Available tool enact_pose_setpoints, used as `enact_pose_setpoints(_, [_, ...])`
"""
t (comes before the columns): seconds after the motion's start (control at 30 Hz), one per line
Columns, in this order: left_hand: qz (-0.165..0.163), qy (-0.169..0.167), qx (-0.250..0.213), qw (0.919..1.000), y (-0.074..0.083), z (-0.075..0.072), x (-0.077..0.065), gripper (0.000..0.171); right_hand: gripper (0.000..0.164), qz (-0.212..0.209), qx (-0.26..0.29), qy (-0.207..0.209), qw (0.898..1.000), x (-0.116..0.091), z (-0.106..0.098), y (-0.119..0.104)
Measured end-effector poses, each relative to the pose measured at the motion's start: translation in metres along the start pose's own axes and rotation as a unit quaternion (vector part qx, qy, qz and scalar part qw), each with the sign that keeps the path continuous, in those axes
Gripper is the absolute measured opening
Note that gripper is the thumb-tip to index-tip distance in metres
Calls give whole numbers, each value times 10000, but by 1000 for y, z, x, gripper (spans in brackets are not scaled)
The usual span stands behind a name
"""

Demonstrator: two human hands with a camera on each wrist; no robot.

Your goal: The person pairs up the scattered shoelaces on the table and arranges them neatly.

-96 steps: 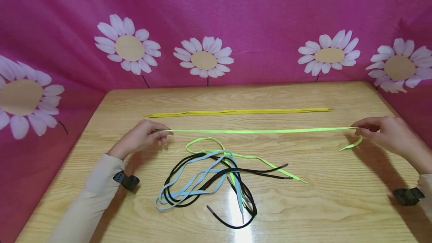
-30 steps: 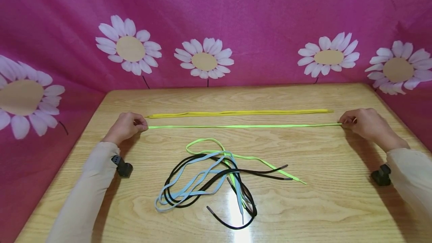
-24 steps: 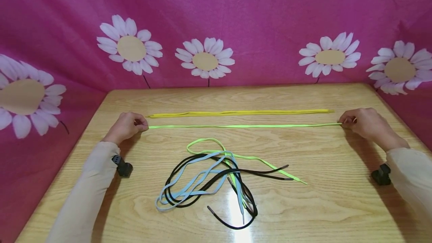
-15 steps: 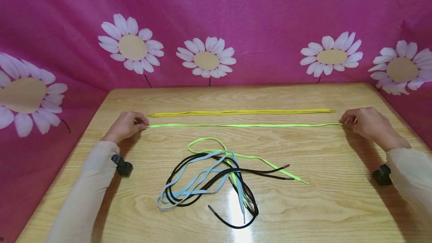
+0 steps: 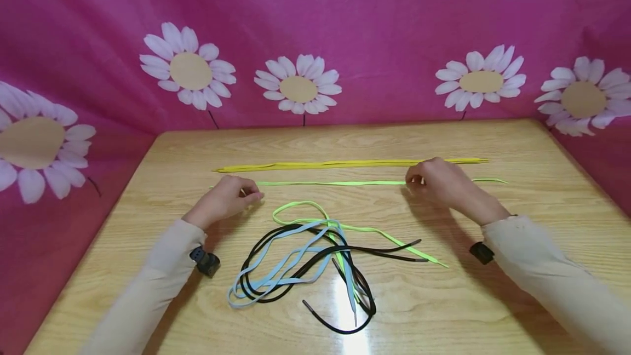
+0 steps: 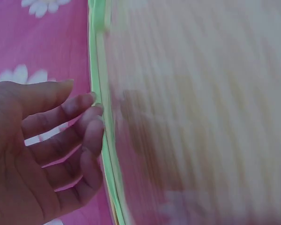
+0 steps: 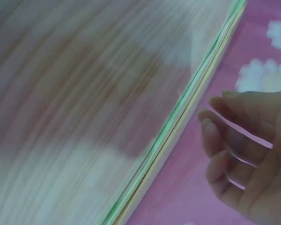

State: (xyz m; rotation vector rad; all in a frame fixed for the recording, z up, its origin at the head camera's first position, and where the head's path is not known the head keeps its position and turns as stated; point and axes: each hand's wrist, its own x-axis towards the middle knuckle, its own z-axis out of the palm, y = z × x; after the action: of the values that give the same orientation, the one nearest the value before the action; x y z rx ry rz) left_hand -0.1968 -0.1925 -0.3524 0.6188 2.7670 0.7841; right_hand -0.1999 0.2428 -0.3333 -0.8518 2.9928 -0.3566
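Observation:
A neon green shoelace (image 5: 335, 183) lies stretched straight across the table, close in front of a yellow shoelace (image 5: 345, 164) laid the same way. My left hand (image 5: 227, 199) hovers over its left part with relaxed, bent fingers; the left wrist view shows nothing in the left hand (image 6: 56, 145). Over the right part is my right hand (image 5: 441, 182), hiding some of the lace. Seen in the right wrist view, the right hand (image 7: 248, 150) has loosely curled fingers, thumb and fingertips apart, holding nothing.
Nearer the front, a loose tangle holds a light blue shoelace (image 5: 276, 277), a black shoelace (image 5: 315, 256) and another neon green shoelace (image 5: 372, 230). Glare brightens the wooden table (image 5: 493, 300) at the front. A pink cloth (image 5: 384, 26) with daisies surrounds its back and sides.
The green shoelace was pulled taut and brought back beside the yellow one. Both hands have since let go of its ends and moved inward. The tangle stays put.

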Motion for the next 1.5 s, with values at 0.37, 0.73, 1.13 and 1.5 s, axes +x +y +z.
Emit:
enact_pose_setpoints(0.37, [402,-341,402,9978,30,23,7,13,40,-427,310,-941,9942,48,29,-98])
enact_pose_setpoints(0.73, [574,-488,442,9962,44,31,9,7,40,-613,-56,-758,9952,65,47,-129])
enact_pose_setpoints(1.13, [862,-438,227,9951,48,29,11,8,34,-291,-436,-920,9944,59,42,-122])
enact_pose_setpoints(1.5, [976,-444,267,9939,44,28,10,4,44,-16,-17,-633,9980,45,38,-102])
